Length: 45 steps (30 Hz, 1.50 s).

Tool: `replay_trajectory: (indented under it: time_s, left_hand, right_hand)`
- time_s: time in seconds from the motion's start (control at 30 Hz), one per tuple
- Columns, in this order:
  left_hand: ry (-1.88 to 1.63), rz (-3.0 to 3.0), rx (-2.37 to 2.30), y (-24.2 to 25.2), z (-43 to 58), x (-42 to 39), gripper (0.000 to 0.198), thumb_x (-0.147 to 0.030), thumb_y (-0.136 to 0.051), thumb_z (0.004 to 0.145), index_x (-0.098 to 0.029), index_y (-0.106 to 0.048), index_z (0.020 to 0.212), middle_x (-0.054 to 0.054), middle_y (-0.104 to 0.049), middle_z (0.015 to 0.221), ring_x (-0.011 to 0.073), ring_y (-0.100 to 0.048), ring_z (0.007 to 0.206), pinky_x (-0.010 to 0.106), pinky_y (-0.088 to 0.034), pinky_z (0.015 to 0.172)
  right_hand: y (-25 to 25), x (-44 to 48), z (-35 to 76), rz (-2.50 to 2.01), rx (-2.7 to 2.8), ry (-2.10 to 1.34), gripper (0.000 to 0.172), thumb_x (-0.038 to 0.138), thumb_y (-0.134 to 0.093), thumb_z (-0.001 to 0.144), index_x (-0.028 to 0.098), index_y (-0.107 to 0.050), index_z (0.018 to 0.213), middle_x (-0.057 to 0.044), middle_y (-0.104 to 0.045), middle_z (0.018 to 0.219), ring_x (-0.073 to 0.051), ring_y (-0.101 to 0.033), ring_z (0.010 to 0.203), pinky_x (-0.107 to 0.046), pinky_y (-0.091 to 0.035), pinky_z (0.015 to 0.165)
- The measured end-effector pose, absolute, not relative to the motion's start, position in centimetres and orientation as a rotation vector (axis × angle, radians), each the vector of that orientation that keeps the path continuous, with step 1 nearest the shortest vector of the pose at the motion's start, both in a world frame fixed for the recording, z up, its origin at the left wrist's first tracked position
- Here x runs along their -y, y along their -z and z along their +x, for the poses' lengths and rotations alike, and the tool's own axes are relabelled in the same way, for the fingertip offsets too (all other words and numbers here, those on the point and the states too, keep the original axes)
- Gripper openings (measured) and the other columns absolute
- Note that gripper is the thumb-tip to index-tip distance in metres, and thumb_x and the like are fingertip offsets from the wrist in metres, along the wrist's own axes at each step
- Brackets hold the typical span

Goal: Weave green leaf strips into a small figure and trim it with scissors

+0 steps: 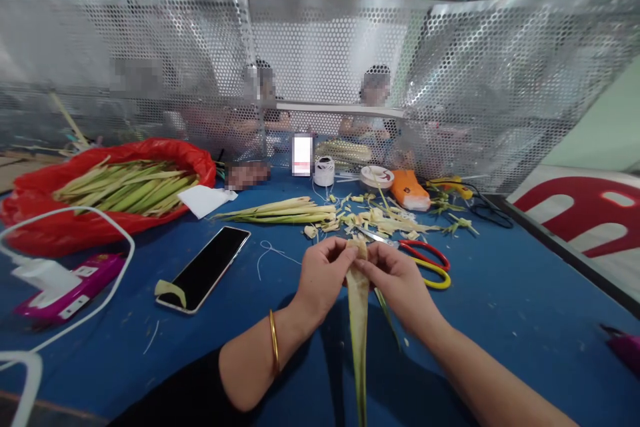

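Note:
A long pale green leaf strip (358, 320), like a corn husk, hangs toward me from between my two hands. My left hand (323, 273), with a gold bangle on its wrist, pinches the strip's upper end. Opposite it, my right hand (400, 280) grips the same end between thumb and fingers. Scissors (425, 260) with red and yellow handles lie just beyond my right hand. Trimmed husk scraps (380, 220) are scattered past my fingertips, and a bundle of narrow leaves (285, 210) rests to their left.
A red plastic bag (30, 180) full of leaves sits at left, near a black phone (210, 267) and a purple power strip (75, 287). White thread spool (325, 173), tape roll (377, 178) and orange packet (410, 188) stand farther back. Behind a perforated metal screen (330, 40) people are seated.

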<state>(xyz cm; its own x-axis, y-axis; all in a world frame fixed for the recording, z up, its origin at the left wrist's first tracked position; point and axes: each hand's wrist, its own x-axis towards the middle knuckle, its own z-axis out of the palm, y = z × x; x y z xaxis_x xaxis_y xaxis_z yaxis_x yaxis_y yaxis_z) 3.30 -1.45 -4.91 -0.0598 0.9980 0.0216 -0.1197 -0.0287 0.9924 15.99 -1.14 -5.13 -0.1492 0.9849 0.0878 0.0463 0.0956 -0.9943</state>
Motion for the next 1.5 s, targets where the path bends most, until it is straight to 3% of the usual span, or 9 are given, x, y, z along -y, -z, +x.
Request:
replay_trajectory:
  time_s: [0.17, 0.4, 0.8, 1.5]
  left_hand:
    - [-1.248, 1.231, -1.186, 5.2, 3.1, 1.4, 0.019, -0.033, -0.063, 0.073, -0.014, -0.063, 0.07, -0.001, -0.058, 0.059, 0.0107, -0.05, 0.052, 0.021, -0.041, 0.047]
    - [-1.211, 1.347, -1.27, 5.3, 3.0, 1.2, 0.025, -0.036, -0.056, 0.078, -0.015, -0.063, 0.067, 0.0, -0.056, 0.057, 0.012, -0.049, 0.052, 0.022, -0.041, 0.047]
    - [-1.208, 1.53, -1.299, 5.5, 2.6, 1.2, 0.025, -0.033, -0.053, 0.079, -0.016, -0.064, 0.064, 0.0, -0.055, 0.057, 0.0121, -0.049, 0.054, 0.022, -0.038, 0.05]
    - [-1.149, 1.392, -1.213, 5.1, 2.6, 1.1, 0.025, -0.034, -0.055, 0.076, -0.016, -0.065, 0.063, 0.0, -0.054, 0.055, 0.0124, -0.049, 0.051, 0.023, -0.04, 0.049]
  right_hand:
    - [4.9, 0.6, 16.6, -1.076, 1.351, -1.135, 0.026, 0.041, -0.069, 0.07, 0.019, -0.059, 0.079, 0.001, -0.058, 0.066, -0.014, -0.052, 0.057, -0.025, -0.044, 0.051]
    - [5.6, 0.3, 17.0, -1.112, 1.523, -1.006, 0.015, 0.032, -0.064, 0.076, 0.018, -0.062, 0.079, 0.0, -0.06, 0.068, -0.014, -0.053, 0.06, -0.025, -0.043, 0.056]
    - [4.9, 0.5, 17.2, -1.132, 1.594, -0.948, 0.014, 0.031, -0.064, 0.074, 0.017, -0.061, 0.072, 0.003, -0.053, 0.059, -0.011, -0.046, 0.054, -0.023, -0.037, 0.05]
    - [5.0, 0.4, 17.6, -1.089, 1.726, -0.835, 0.013, 0.028, -0.06, 0.081, 0.018, -0.059, 0.072, 0.002, -0.054, 0.062, -0.013, -0.046, 0.057, -0.024, -0.038, 0.052]
